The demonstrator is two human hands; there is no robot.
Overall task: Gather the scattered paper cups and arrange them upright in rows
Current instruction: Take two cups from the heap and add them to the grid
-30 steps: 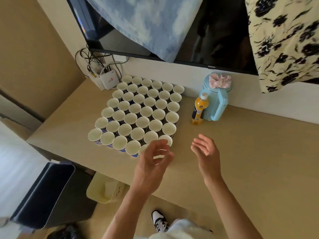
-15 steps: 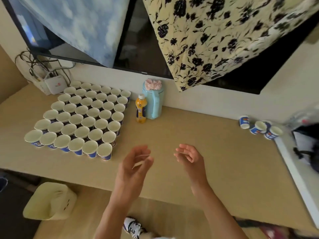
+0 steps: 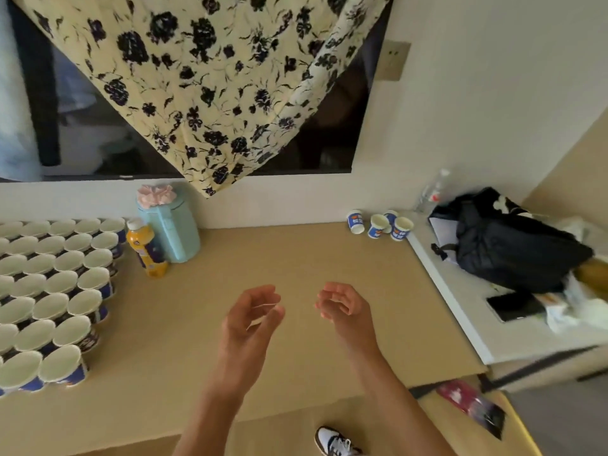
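- Both hands, left (image 3: 250,319) and right (image 3: 342,304), hang loosely curled, grasping nothing.
- Stray cups (image 3: 378,225) sit far ahead-right.
- A hasty reach could topple them.

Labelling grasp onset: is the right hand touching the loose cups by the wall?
Apart. Head view: the right hand hangs over the desk, a wide bare stretch between it and the loose cups.

Soft daylight, slight blur, wide-angle edge distortion
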